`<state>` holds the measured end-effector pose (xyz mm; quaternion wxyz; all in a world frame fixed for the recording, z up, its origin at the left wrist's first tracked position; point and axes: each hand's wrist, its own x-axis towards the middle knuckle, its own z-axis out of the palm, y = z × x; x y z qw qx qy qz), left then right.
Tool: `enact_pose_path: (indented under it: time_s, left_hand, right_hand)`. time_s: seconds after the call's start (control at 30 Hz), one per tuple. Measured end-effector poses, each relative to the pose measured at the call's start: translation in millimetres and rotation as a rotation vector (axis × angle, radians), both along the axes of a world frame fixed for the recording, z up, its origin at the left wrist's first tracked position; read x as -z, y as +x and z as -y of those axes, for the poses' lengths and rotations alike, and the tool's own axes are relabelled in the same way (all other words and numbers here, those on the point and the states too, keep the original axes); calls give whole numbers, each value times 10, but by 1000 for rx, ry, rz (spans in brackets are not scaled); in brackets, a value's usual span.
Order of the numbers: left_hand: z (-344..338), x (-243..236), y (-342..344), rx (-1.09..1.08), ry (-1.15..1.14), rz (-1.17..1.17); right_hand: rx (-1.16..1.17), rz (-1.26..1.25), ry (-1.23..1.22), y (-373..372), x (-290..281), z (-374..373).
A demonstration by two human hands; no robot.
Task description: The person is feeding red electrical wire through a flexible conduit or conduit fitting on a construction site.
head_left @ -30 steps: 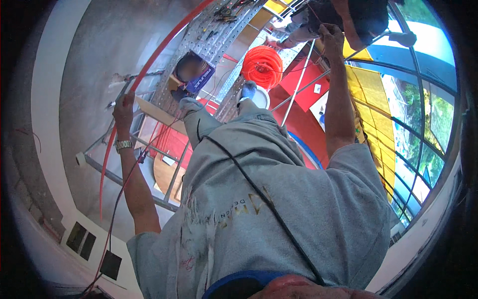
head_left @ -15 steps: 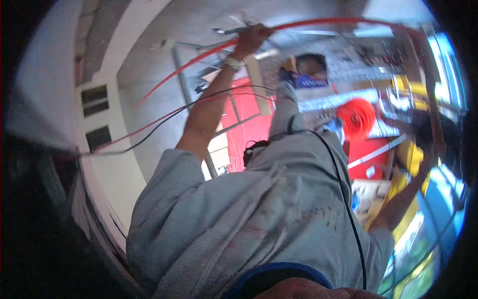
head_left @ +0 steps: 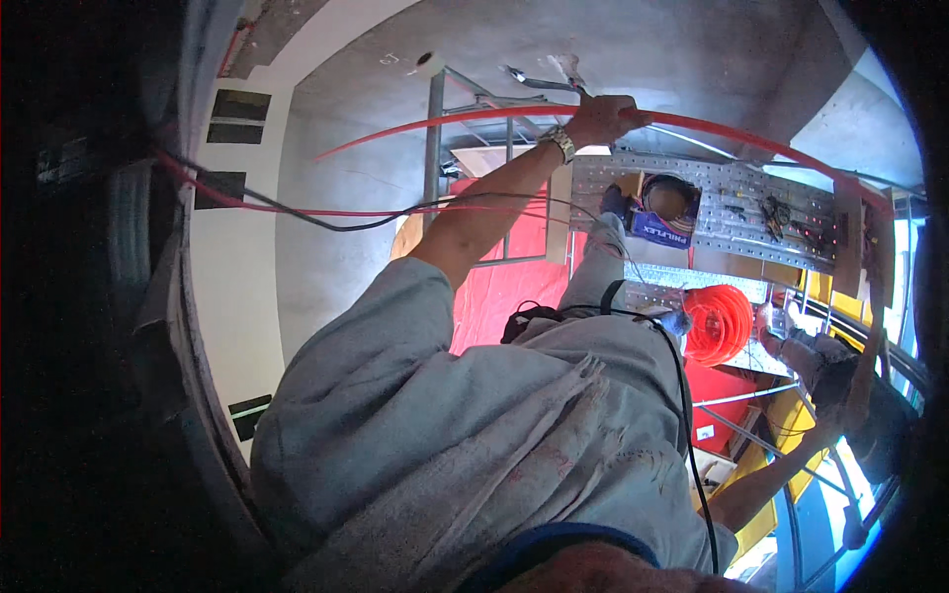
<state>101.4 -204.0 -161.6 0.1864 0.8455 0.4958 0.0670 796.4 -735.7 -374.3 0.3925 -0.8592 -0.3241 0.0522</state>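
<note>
With my left arm raised, my left hand (head_left: 603, 121) is closed around a long red flexible tube (head_left: 435, 123). A pair of pliers (head_left: 539, 81) sticks out from the same hand. The tube arches across the top of the view to the far right, where my right hand (head_left: 870, 194) is closed around it beside a metal frame. My right arm bends there; the fingers are dim and small. A thin red wire and a black wire (head_left: 326, 219) run in front of my left forearm.
I stand on perforated metal planks (head_left: 736, 178). Beside my foot is a blue box (head_left: 660, 229) with coiled cable. An orange-red tubing coil (head_left: 717, 326) lies nearer. A person in dark clothing (head_left: 875, 410) is at right. Tools (head_left: 781, 215), scaffold bars (head_left: 435, 138) and red sheeting (head_left: 504, 296) surround me.
My view has swung, so both hands and the tube appear further right and lower. The left hand still grips the tube and pliers. More of the person at right shows.
</note>
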Motion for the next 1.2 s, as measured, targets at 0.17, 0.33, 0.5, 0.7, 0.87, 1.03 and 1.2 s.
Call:
enact_pose_path:
  time_s: [0.17,0.33,0.5,0.7,0.87,1.03,1.2]
  left_hand:
    - [29,39,90,51,113,-20]
    - [-157,718,-141,343,107,-9]
    - [-72,342,74,135,-84,147]
    - [-119,251,189,181,-70,101]
    - [-66,250,192,209,-108,140]
    - [12,319,160,204,-148,88]
    - [121,354,169,206,-146,65]
  right_hand:
    - [-58,3,3,149,-167,-160]
    - [-94,-48,17,-3,-434,47]
    - [89,-510,426,-491,-377,-665]
    - [221,-161,184,-203,-578,-679]
    - [202,-174,198,-230,-835,-722]
    - [196,-485,292,-349,-1081,-733]
    - [203,-318,254,-256,-789,-633]
